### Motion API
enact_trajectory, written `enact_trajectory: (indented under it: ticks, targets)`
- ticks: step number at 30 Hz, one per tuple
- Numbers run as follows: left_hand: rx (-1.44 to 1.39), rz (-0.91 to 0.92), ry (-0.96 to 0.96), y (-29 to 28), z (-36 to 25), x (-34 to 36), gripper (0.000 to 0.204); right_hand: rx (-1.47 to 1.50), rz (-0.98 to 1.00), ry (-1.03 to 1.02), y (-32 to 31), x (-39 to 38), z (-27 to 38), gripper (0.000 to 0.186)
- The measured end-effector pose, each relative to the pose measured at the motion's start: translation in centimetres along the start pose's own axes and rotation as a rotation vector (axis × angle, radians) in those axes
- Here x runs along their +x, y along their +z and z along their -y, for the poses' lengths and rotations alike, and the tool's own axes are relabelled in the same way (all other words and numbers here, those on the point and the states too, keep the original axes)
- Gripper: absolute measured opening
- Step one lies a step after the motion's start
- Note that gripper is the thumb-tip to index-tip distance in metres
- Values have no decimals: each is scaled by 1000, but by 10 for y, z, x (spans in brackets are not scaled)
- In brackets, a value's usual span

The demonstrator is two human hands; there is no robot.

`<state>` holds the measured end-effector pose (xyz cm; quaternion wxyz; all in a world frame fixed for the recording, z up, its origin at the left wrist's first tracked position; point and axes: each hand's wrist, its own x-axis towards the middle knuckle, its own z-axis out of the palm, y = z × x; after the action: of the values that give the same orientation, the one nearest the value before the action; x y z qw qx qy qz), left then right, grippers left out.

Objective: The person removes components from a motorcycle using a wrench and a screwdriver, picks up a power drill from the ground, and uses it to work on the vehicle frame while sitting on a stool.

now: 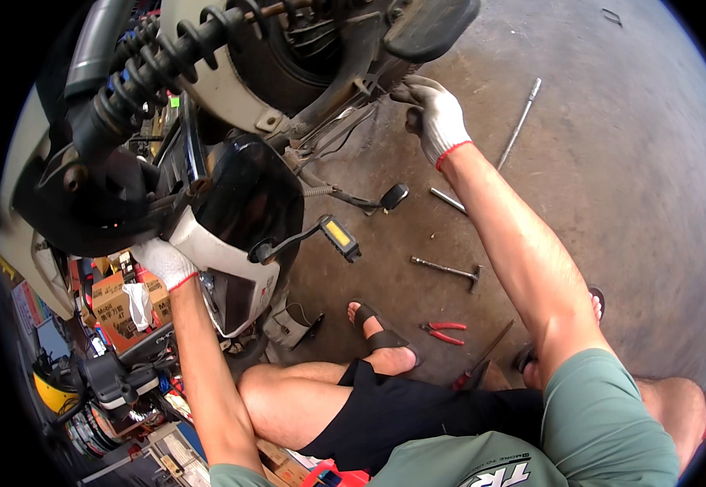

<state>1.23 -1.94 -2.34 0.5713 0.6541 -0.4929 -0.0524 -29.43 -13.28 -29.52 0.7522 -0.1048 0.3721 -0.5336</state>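
A motorbike with white and black panels fills the upper left, its black coil spring (pixel 170 61) slanting across it. White work gloves with red cuffs cover both my hands. My left hand (pixel 165 261) rests against the lower edge of a black body panel (pixel 97 223), its fingers tucked out of sight. Reaching up, my right hand (pixel 436 118) is at the underside of the bike, beside the black end piece (pixel 432 28); its fingers point left and the thumb stands apart from them. Nothing shows between them. Below stick out a pedal with a yellow reflector (pixel 338 234) and a black-tipped lever (pixel 395 195).
On the concrete floor lie a long metal bar (pixel 522 122), a T-handled wrench (pixel 446 266), red-handled pliers (pixel 445 333) and a red-handled screwdriver (pixel 462 378). Cardboard boxes (pixel 118 312) and workshop clutter stand at left. My sandalled foot (pixel 381 341) is under the bike.
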Motion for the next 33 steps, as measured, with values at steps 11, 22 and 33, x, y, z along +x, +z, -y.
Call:
enact_trajectory:
  ticks: [11, 22, 33]
  targets:
    - [124, 131, -49, -16, 0, 6, 37, -573, -45, -370, 2, 42, 3, 36]
    - [117, 19, -5, 19, -9, -9, 33, -460, -37, -336, 4, 59, 0, 36]
    - [61, 25, 4, 3, -3, -1, 38, -458, 65, -329, -7, 55, 17, 23]
